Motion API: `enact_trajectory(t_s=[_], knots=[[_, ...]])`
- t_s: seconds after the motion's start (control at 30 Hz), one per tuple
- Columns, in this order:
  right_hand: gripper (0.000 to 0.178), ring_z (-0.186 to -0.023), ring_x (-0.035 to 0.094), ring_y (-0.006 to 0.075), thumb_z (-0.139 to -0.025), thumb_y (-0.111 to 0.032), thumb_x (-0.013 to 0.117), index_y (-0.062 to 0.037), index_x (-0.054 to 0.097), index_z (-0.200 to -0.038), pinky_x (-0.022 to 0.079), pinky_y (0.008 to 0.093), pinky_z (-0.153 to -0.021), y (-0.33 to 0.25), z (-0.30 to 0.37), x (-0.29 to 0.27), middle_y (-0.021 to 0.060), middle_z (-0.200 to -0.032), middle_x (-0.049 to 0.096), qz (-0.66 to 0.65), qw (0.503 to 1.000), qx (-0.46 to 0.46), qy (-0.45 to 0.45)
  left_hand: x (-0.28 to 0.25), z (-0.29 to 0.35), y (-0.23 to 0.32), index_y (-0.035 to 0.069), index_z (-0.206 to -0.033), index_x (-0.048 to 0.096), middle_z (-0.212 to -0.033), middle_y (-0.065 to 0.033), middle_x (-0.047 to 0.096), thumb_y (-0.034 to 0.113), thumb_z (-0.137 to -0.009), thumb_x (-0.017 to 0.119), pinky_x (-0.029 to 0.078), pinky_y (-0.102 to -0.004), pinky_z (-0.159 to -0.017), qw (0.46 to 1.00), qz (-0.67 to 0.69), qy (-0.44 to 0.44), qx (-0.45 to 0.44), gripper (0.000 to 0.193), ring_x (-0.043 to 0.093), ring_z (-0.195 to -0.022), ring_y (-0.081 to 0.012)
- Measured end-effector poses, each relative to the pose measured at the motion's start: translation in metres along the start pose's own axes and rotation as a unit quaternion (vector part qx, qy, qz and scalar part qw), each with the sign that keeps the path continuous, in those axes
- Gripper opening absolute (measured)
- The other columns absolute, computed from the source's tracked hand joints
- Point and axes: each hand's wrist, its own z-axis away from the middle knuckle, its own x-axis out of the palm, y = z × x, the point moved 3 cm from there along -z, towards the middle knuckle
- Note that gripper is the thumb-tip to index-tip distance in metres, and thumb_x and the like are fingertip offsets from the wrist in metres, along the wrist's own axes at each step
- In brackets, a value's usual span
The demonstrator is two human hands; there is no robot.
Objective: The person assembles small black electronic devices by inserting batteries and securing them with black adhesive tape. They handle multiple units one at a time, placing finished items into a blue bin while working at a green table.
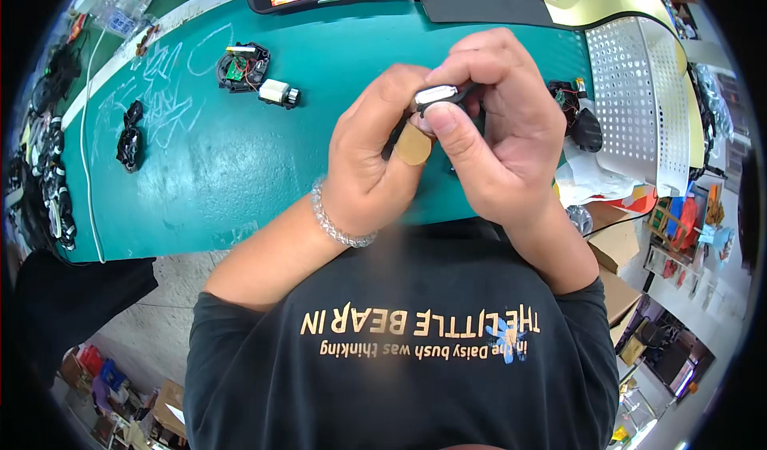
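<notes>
My left hand (374,142) and my right hand (511,130) meet above the green table, both closed around one small part (437,95) with a silver-white oblong face and a dark edge. The right thumb presses along its near side, while the left fingers hold its left end. Most of the part is hidden by fingers, so its kind is unclear. A tan wrap (412,145) covers my left thumb. To the left of the hands lie an open black round housing (244,68) with a green circuit board and red wires, and a small white motor-like block (278,93) with a dark toothed end.
A phone (335,1) with a lit screen stands at the far edge, beside a black sheet (479,1). To the right are another wired housing (564,103), a black oval shell (587,130) and a perforated white basket (631,91). A black part (130,138) and white cable (88,170) lie left.
</notes>
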Motion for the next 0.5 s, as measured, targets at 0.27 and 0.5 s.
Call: enact_trajectory(t_s=[0.27, 0.5], knots=[[0.024, -0.079, 0.046, 0.0118, -0.079, -0.009, 0.066, 0.0036, 0.055, -0.096, 0.036, 0.0225, -0.068, -0.008, -0.004, -0.014, 0.0106, -0.097, 0.05, -0.005, 1.0, -0.013, 0.014, -0.002, -0.003, 0.009, 0.0, -0.105, 0.052, -0.095, -0.0101, 0.057, 0.001, -0.09, 0.044, 0.045, -0.0255, -0.066, 0.991, 0.11, -0.079, -0.017, 0.018, 0.053, -0.077, -0.014], [0.019, -0.072, 0.046, 0.0099, -0.085, -0.015, 0.061, 0.0022, 0.054, -0.089, 0.039, 0.0191, -0.057, -0.014, 0.007, -0.022, 0.0111, -0.091, 0.049, -0.157, 0.986, 0.038, -0.036, 0.0, -0.01, 0.024, 0.0, -0.1, 0.053, -0.088, -0.0112, 0.056, 0.0, -0.089, 0.042, 0.045, -0.0257, -0.06, 0.976, 0.12, -0.183, 0.011, 0.015, 0.053, -0.072, -0.0143]])
